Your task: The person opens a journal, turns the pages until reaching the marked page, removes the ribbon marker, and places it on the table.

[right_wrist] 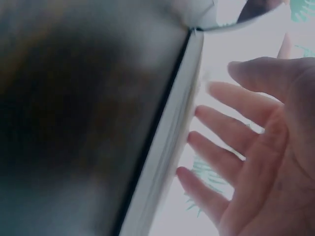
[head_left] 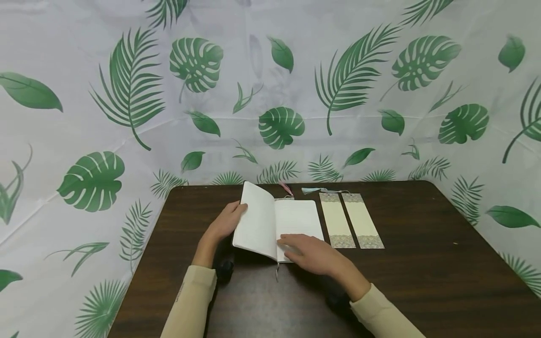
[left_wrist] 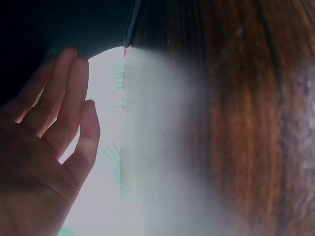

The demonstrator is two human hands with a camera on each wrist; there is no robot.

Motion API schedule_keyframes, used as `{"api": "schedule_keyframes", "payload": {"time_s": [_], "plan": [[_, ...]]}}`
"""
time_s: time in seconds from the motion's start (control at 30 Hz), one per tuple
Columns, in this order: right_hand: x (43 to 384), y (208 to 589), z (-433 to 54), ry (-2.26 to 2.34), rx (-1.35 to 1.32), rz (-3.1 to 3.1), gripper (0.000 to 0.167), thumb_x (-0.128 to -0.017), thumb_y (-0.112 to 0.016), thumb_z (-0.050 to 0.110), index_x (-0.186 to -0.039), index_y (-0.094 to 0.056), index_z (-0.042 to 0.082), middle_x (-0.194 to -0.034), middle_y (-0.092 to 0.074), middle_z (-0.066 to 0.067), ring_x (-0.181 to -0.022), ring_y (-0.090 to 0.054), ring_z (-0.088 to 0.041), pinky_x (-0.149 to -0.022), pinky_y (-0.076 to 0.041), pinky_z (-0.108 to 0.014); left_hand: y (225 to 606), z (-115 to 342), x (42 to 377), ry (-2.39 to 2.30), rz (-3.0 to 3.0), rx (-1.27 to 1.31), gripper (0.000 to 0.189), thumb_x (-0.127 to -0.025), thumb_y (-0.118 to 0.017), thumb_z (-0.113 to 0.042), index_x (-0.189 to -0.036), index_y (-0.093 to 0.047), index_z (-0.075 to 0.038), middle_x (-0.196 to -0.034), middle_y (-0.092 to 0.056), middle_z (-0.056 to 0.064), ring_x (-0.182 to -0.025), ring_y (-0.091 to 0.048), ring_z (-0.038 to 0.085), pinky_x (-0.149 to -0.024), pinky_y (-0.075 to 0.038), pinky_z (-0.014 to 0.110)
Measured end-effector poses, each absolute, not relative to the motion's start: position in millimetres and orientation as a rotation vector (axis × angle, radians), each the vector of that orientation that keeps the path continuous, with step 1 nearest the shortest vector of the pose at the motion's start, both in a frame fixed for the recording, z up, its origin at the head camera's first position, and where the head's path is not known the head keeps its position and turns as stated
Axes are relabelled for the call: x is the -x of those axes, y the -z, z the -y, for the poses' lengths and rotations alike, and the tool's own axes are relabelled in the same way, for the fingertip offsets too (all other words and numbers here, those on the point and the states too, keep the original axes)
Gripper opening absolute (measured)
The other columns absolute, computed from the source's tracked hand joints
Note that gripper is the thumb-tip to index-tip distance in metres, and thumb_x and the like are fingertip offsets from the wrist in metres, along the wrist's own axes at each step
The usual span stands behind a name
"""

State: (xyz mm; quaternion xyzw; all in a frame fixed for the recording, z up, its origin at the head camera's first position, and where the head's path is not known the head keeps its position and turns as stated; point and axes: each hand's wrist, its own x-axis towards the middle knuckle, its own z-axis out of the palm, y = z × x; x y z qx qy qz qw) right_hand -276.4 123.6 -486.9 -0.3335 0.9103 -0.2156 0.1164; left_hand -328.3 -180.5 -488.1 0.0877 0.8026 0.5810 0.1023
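An open notebook (head_left: 297,218) with blank white pages lies on the dark table, its left side tilted up. At that raised outer edge, my left hand (head_left: 228,218) grips the notebook, thumb side over the page. In the left wrist view the left hand (left_wrist: 54,123) shows its long fingers beside the dark cover. My right hand (head_left: 313,253) rests with loosely spread fingers on the lower right page, near the fold. The right wrist view has the right hand's fingertips (right_wrist: 194,135) along the page block (right_wrist: 170,142). A ribbon (head_left: 277,272) hangs from the spine.
Right of the notebook lie two cream bookmarks (head_left: 336,218) (head_left: 361,218) with patterned ends; a pale blue tassel (head_left: 310,190) is above them. A pink tassel (head_left: 286,188) pokes out behind the notebook. A leaf-print cloth (head_left: 253,155) hangs around the wood-grain table (head_left: 427,267).
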Motion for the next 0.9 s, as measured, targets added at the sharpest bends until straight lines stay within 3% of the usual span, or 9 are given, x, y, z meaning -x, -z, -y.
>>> {"api": "schedule_keyframes", "payload": {"time_s": [0.17,0.3,0.47,0.7,0.9], "plan": [[280,483,-135,0.532,0.980,-2.669,0.045,-0.110,-0.062,0.031,-0.152,-0.063,0.013,-0.166,-0.051,-0.011,-0.153,-0.048,-0.037,-0.119,-0.043,-0.060,484,181,328,-1.706,-2.336,-0.241,0.051,-0.118,-0.030,-0.033,-0.143,-0.058,0.002,-0.098,-0.068,0.010,-0.081,-0.067,0.020,-0.081,-0.055,0.037],[284,479,-140,0.443,0.958,-2.702,0.057,-0.103,-0.073,0.037,-0.154,-0.061,0.014,-0.167,-0.049,-0.013,-0.154,-0.047,-0.038,-0.118,-0.045,-0.061,474,180,324,-1.701,-2.336,-0.233,0.048,-0.118,-0.030,-0.026,-0.140,-0.059,0.005,-0.096,-0.067,0.011,-0.080,-0.066,0.021,-0.081,-0.055,0.037],[285,479,-143,0.404,0.901,-2.741,0.067,-0.094,-0.083,0.041,-0.153,-0.062,0.018,-0.167,-0.049,-0.011,-0.152,-0.048,-0.038,-0.112,-0.048,-0.064,488,180,329,-1.714,-2.379,-0.258,0.052,-0.118,-0.030,-0.034,-0.141,-0.060,0.001,-0.099,-0.068,0.011,-0.082,-0.066,0.021,-0.081,-0.055,0.036],[287,479,-145,0.413,0.894,-2.737,0.061,-0.095,-0.082,0.042,-0.151,-0.064,0.021,-0.167,-0.050,-0.010,-0.151,-0.049,-0.039,-0.113,-0.047,-0.064,488,181,329,-1.702,-2.391,-0.243,0.053,-0.118,-0.030,-0.037,-0.145,-0.059,-0.001,-0.103,-0.068,0.011,-0.084,-0.066,0.021,-0.083,-0.054,0.037],[288,475,-149,0.469,0.891,-2.687,0.057,-0.099,-0.079,0.039,-0.150,-0.065,0.020,-0.168,-0.049,-0.011,-0.153,-0.048,-0.040,-0.117,-0.044,-0.064,491,182,330,-1.682,-2.431,-0.234,0.050,-0.118,-0.032,-0.036,-0.136,-0.063,-0.001,-0.100,-0.068,0.011,-0.084,-0.065,0.021,-0.082,-0.054,0.036]]}}
